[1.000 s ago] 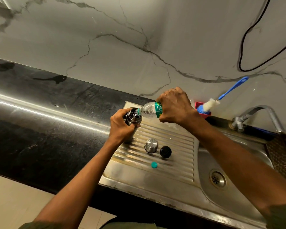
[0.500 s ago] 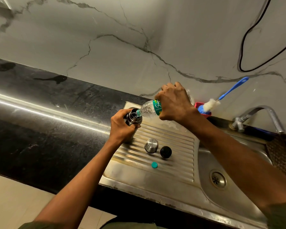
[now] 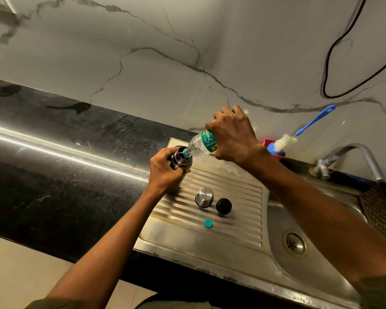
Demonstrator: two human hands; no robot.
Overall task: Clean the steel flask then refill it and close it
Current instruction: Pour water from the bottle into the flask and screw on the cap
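A: From the head camera we have the left hand [image 3: 165, 169] wrapped round the steel flask [image 3: 179, 160], fingers curled tight about its body, and the flask stands on the ribbed drainboard [image 3: 227, 192] at its far left corner

B: And the right hand [image 3: 234, 137] has the plastic bottle [image 3: 201, 144] gripped round its body, tipped well over, its neck right at the flask's open mouth

A: So we're in the refill, by our reading. We can't make out the stream itself, nor how full the flask is

B: No. Look at what's waiting on the drainboard, though: the steel cup lid [image 3: 204, 198], the black stopper [image 3: 223, 206] just beside it, and the little teal bottle cap [image 3: 208, 223] nearer us

A: All apart from the flask, so closing is not yet done. Off by the tap [image 3: 352, 157] the bottle brush [image 3: 299, 134] leans in its red holder [image 3: 268, 142], so we'd judge the cleaning finished

B: Next, we'd say: level the bottle once the flask is full, set it down, then the stopper goes in first and the steel lid over it

A: Care with the tilt, or we spill over the rim
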